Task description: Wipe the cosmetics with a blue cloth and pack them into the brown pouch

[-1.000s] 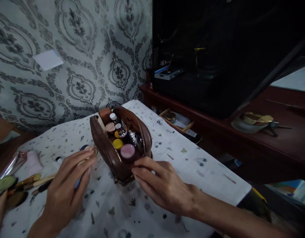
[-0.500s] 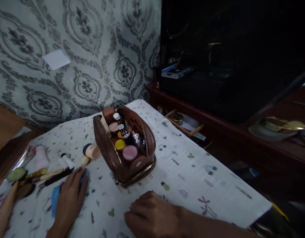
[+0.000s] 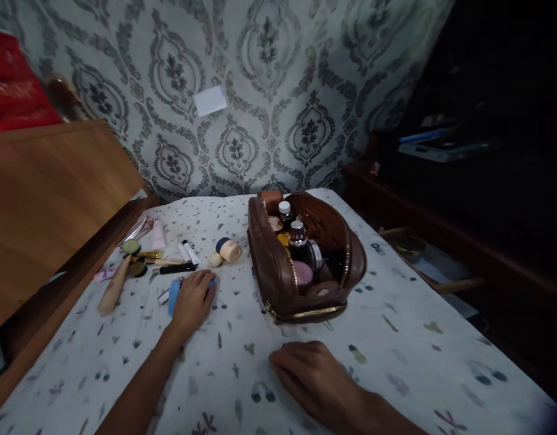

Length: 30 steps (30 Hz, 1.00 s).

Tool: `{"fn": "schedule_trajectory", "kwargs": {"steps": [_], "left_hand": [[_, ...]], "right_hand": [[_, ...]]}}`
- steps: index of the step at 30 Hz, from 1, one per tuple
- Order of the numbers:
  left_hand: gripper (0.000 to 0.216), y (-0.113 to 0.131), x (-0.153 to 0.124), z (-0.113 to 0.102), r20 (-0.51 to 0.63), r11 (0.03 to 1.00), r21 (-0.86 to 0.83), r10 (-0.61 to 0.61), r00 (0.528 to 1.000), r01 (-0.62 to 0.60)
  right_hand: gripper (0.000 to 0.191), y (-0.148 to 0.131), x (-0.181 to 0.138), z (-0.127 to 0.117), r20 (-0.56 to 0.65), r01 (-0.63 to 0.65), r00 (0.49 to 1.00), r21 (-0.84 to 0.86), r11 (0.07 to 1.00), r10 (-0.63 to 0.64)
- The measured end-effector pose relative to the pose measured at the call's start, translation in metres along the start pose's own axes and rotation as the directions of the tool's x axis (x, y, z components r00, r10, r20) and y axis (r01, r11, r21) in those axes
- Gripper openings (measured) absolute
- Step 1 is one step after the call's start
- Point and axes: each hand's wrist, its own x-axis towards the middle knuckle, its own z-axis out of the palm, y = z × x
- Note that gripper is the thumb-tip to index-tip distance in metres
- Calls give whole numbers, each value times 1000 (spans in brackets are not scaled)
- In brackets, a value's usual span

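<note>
While the soft-looking blue item [image 3: 173,296] on the white-clothed table [image 3: 224,393] is partly covered by the left hand [image 3: 193,301], whose grip cannot be told, light, pliable handling is expected; the exposed edge should be pinched.

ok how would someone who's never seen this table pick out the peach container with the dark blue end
On the white patterned cloth, find the open brown bag. Just to its left, beyond the left hand, is the peach container. Its dark blue end sets it apart from the smaller pale yellow item beside it.
</note>
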Motion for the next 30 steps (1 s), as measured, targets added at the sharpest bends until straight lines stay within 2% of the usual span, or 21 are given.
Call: {"fn": "schedule_trajectory", "kwargs": {"steps": [3, 6, 7, 9, 11, 12, 14, 16, 18, 21, 30], "left_hand": [[26, 0, -1, 0, 12, 1000, -5, -19, 1000, 19], [25, 1, -1, 0, 16, 1000, -14, -25, 1000, 25], [24, 1, -2, -1, 19, 1000, -19, -24, 1000, 24], [24, 1, -2, -2, 27, 999, -32, -19, 999, 20], [24, 0, -2, -4, 36, 999, -48, -12, 999, 14], [24, -1, -3, -4, 41, 998, -58, -8, 999, 10], [24, -3, -4, -6, 45, 997, -80, -3, 999, 6], [24, -5, -6, -7, 36, 995, -101, -8, 999, 11], [23, -7, -7, -7, 20, 992, -122, -19, 1000, 21], [20, -9, -9, -8, -2, 988, -155, -29, 1000, 28], [23, -11, -8, -10, -6, 977, -210, -29, 1000, 27]], "right_hand": [[26, -8, 20, 4, 44, -172, 985, 149, 974, 168], [23, -20, 52, 17, 63, -316, 947, 340, 886, 314], [23, -23, 65, 24, 78, -359, 929, 434, 827, 363], [23, -27, 91, 39, 138, -436, 874, 646, 627, 466], [26, -30, 114, 55, 196, -457, 820, 789, 410, 538], [28, -31, 124, 63, 206, -448, 799, 831, 330, 565], [33, -32, 138, 77, 184, -413, 769, 874, 257, 612], [38, -32, 144, 87, 117, -370, 769, 883, 289, 628], [42, -33, 144, 93, 50, -339, 799, 861, 380, 599], [48, -32, 139, 97, 38, -345, 831, 819, 459, 556], [51, -27, 133, 96, 53, -330, 837, 843, 426, 545]]}}
